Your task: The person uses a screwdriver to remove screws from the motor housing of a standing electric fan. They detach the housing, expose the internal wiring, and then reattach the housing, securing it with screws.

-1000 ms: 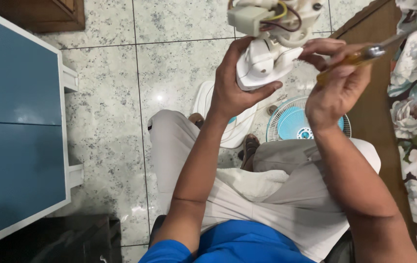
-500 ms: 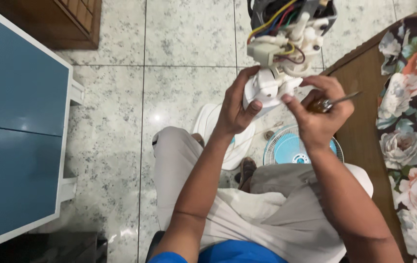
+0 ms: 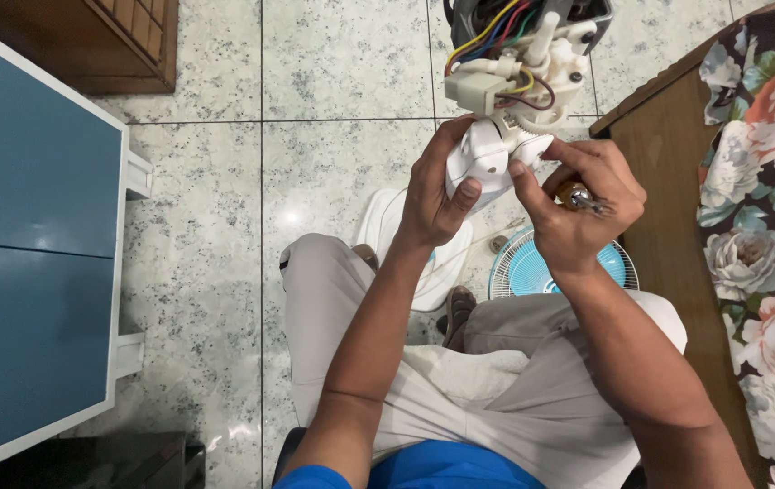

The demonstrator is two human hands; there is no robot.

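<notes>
The left hand (image 3: 437, 195) is wrapped around the white plastic neck (image 3: 483, 163) of a stripped fan motor (image 3: 523, 54), thumb pressed on its front face and fingers curled behind. The motor rides just above that hand, its coloured wires (image 3: 496, 27) and a small cream box (image 3: 476, 91) exposed at the top. The right hand (image 3: 578, 213), just beside the left, pinches the same white piece with its fingertips (image 3: 519, 172) while its palm closes around a screwdriver (image 3: 578, 195), the metal shaft poking out past the knuckles.

Below both hands, on the speckled tile floor (image 3: 333, 81), lie a white fan cover (image 3: 406, 244) and a light-blue fan blade (image 3: 541, 272), near the person's knees.

The risks, as I judge them: the heavy motor sits above the only grip, so a loosened left hand could let it tip and fall onto the 2 parts below. With the right hand doing 2 jobs, the screwdriver could slip out, or its tip could snag a loose wire.
</notes>
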